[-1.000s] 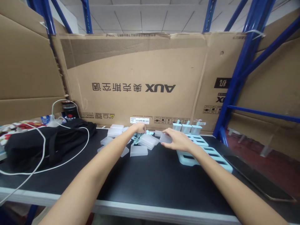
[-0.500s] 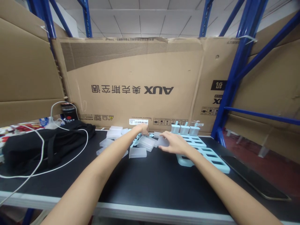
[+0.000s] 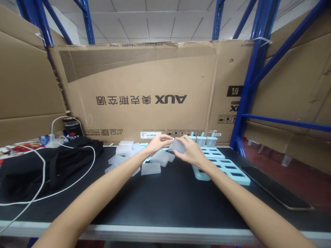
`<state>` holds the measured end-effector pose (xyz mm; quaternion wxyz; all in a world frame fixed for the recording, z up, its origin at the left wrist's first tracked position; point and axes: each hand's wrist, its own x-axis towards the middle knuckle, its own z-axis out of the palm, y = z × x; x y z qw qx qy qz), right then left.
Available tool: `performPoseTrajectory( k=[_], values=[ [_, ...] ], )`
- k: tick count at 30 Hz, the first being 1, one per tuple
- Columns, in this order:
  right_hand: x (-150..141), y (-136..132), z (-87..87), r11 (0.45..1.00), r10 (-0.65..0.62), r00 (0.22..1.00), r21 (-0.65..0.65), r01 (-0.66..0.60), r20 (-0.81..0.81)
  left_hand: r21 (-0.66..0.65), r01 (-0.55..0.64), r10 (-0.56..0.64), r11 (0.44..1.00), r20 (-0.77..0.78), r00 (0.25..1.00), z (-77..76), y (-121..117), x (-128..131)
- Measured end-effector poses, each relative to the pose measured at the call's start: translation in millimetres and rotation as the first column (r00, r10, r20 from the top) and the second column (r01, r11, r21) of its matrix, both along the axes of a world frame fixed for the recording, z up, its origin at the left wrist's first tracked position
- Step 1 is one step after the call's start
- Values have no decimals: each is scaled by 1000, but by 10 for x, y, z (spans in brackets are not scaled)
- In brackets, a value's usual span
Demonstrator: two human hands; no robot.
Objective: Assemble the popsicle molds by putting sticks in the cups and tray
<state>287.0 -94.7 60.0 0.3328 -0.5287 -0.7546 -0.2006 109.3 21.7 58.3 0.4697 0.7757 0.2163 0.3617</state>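
My right hand [image 3: 190,150] grips a translucent popsicle mold cup [image 3: 179,146], raised a little over the table. My left hand [image 3: 158,143] meets it from the left, its fingertips pinching a light-blue popsicle stick at the cup's far end; the fingers hide most of the stick. Loose translucent mold cups [image 3: 151,168] lie in a pile beneath and left of my left hand, with several light-blue sticks [image 3: 148,159] partly covered among them. Right of my right hand are the light-blue mold frames [image 3: 234,172], and behind these stand three mold cups with sticks in them [image 3: 201,140].
A dark flat phone-like slab [image 3: 275,187] lies at the right edge of the black table [image 3: 155,203]. On the left are a black bag [image 3: 69,165], a white cable [image 3: 94,156] and a dark jar [image 3: 72,128]. A cardboard panel [image 3: 139,75] closes off the back.
My left hand has come up from the pile with a light-blue stick and moved right to the cup. My right hand has lifted the cup and tilted it. The view has shifted slightly.
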Motion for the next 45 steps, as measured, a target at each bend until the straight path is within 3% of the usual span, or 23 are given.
performPoseTrajectory(
  k=[2,4,11,16,21,24,26,28,29,31,34,38,41,45],
  values=[
    [-22,-8,4,1000,3,1000,20,-3,-23,-126,43,-27,991,121,992,8,-143,-3],
    [-37,-21,9,999,19,999,37,-18,-29,-168,40,-16,985,142,990,24,-227,-17],
    [-100,-63,22,994,104,994,43,-105,28,-151,25,4,988,191,982,26,-297,-55],
    [-162,-40,-7,998,41,998,54,-44,53,-87,-16,32,996,179,983,57,-346,-64],
    [-250,-37,6,998,-24,999,55,25,-26,36,-61,56,997,138,989,126,-426,-78],
    [-309,-72,45,996,-86,995,-7,86,-44,79,-20,17,997,34,999,148,-388,-106],
    [-327,-91,73,991,-132,991,-17,131,-36,181,0,21,983,-111,994,174,-279,-156],
    [-314,-98,98,986,-166,986,-8,165,-26,373,-35,162,927,-316,935,208,-100,-237],
    [-294,-98,110,983,-181,983,-3,181,-24,518,-70,329,853,-428,842,221,7,-286],
    [-234,-96,128,976,-219,975,4,219,-28,562,-92,432,822,-511,743,220,228,-388],
    [-122,-89,130,963,-268,963,11,269,-38,545,-64,468,836,-647,602,136,475,-503],
    [-23,-67,83,964,-266,963,11,267,-30,535,-52,493,844,-731,472,-38,560,-527],
    [-18,-47,43,971,-239,971,7,239,-22,534,-41,497,845,-752,433,-109,547,-475],
    [-43,-49,34,976,-217,976,-9,217,-5,529,-20,481,849,-756,444,-81,560,-409]
  ],
)
